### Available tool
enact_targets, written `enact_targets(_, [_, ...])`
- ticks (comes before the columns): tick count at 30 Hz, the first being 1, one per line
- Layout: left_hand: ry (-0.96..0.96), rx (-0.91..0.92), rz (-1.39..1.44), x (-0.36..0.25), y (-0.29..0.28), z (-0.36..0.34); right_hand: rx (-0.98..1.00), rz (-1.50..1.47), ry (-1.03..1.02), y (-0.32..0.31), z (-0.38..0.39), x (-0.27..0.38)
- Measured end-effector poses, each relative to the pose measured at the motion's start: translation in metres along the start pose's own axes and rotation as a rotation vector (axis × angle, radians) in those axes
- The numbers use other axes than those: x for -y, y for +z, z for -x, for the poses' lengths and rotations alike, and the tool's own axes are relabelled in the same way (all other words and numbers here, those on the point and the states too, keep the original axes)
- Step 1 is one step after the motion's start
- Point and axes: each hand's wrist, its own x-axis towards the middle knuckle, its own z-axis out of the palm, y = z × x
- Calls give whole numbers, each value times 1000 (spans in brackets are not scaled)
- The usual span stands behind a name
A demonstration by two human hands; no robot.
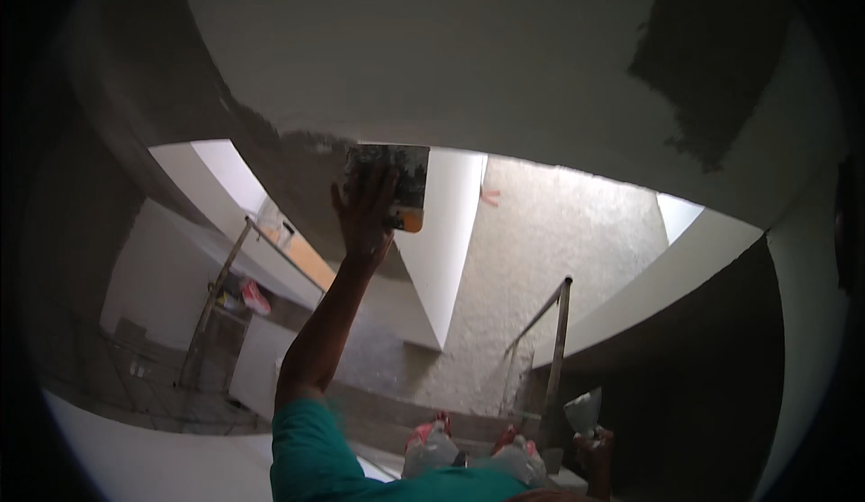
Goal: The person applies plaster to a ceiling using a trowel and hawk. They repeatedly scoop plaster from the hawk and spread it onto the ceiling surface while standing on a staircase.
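Overhead, one arm in a teal sleeve (311,452) reaches up from the lower edge to the ceiling (468,60). Which arm it is cannot be told for certain; it enters left of centre, so it is taken as the left hand (365,218). Fingers spread, palm pressed against the back of a trowel (389,177), gripping it at its orange handle (408,221). Blade lies flat on the ceiling, at the edge where the ceiling meets the open stairwell.

Trowel blade is smeared with grey plaster. A band of darker, wet-looking plaster (297,155) runs left of the blade along the ceiling edge. A second dark patch (698,60) sits far right on the ceiling, well apart from the trowel.

At lower right a second hand (599,448) is raised in shadow, holding a pale flat tool (581,410), probably a hawk or second blade; the grip is dim but fingers appear closed about it.

Below: stairs (387,412), two metal rail posts (554,358), a rough white wall (559,259), and white sacks (431,448) with red marking near the stair foot.
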Motion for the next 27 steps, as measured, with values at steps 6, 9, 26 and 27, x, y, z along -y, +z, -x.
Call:
enact_targets(6, [188, -444, -38, -7, -143, -265, 120, -130, -177, -1, -34, -27])
enact_targets(9, [395, -716, -154, 5, -193, -387, 39, -169, -349, 32, -85, -119])
enact_targets(26, [119, -330, -213, -26, -218, -472, 80, -116, -94, 4, 11, 3])
enact_targets(27, [132, -318, -195, -23, -200, -458, 74, -78, -88, 2, 10, 3])
